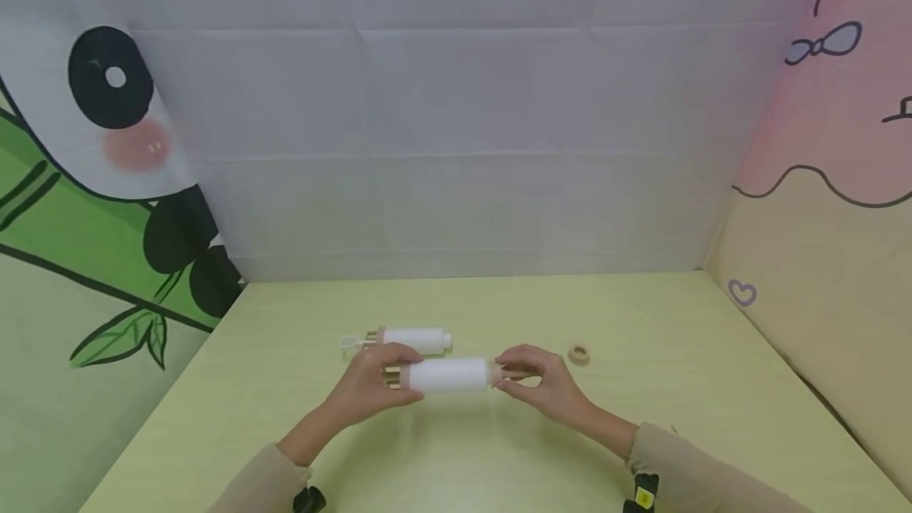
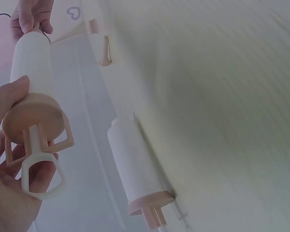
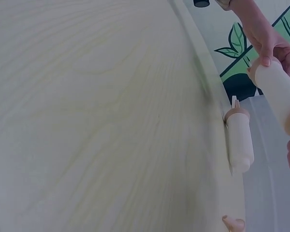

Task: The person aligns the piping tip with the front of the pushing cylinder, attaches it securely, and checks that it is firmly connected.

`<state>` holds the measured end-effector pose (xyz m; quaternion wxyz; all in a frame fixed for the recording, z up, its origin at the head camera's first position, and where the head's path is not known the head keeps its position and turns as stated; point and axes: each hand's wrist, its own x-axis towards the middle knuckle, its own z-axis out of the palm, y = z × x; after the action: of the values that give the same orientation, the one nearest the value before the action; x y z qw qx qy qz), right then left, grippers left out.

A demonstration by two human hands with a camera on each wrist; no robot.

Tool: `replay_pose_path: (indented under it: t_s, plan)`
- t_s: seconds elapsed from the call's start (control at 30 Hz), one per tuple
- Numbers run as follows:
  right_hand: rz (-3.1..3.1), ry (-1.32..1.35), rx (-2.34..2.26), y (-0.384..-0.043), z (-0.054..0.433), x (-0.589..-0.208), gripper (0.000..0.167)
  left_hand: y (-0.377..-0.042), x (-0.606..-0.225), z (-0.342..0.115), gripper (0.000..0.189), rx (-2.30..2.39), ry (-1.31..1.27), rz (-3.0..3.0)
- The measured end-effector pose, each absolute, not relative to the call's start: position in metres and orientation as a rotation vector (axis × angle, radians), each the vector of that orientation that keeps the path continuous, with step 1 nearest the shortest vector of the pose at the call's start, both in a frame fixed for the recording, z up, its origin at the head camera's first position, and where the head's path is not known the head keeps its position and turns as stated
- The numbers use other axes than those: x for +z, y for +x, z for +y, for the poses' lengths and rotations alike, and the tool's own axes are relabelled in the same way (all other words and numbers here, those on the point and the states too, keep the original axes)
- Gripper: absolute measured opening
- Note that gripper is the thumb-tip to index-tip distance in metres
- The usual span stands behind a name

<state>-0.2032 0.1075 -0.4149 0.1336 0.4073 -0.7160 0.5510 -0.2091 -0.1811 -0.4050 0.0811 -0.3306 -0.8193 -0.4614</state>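
Your left hand point(image 1: 374, 380) grips the white, plastic-looking cylinder point(image 1: 456, 375) at its beige flanged end, and a white pull ring point(image 2: 43, 195) sticks out beside these fingers. Your right hand point(image 1: 549, 385) pinches the narrow beige tip point(image 1: 514, 374) at the other end, so the cylinder is between both hands, above the pale yellow table point(image 1: 492, 465). Just beyond the left hand lies a second white, beige-flanged cylinder point(image 1: 416, 340); beyond the right hand, slightly rightward, a small beige flared piece point(image 1: 579, 354).
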Motion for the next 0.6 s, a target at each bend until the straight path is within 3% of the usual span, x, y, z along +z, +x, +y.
replay_pose_path:
  t_s: [0.6]
  plan:
    - [-1.954,1.219,1.609,-0.2018,0.1051,-0.4143,0.028,-0.2044,-0.3971,-0.1849,0.035,-1.462,-0.938,-2.503]
